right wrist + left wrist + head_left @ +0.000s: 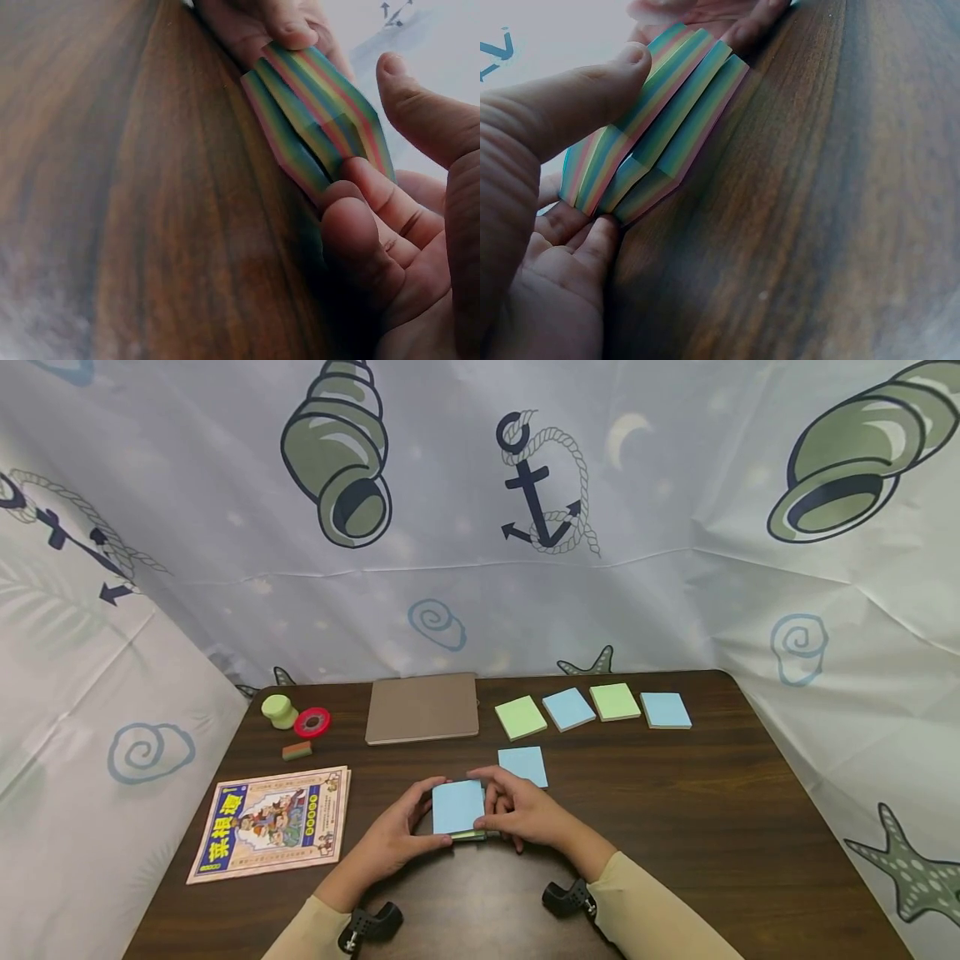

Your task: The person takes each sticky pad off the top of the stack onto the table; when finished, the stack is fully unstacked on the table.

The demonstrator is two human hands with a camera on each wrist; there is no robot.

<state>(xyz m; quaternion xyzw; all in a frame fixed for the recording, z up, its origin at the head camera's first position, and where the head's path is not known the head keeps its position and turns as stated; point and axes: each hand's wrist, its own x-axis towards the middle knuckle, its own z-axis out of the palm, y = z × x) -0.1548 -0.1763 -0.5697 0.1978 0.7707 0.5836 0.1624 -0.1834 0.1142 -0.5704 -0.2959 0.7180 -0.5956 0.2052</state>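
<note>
Though both hands partly cover it | left hand [390, 842], right hand [525, 814] grip sticky-note stack [457, 807] | lower pads hidden

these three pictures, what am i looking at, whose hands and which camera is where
No machine here: a person works with bare hands. The wide picture comes from a camera on the head; the two close ones from cameras on each wrist. The left hand and right hand together hold a stack of sticky notes, striped along its edges up close. On the brown table lie a loose blue note, a row of four pads, a tan board, a picture book and a red tape roll.
</note>
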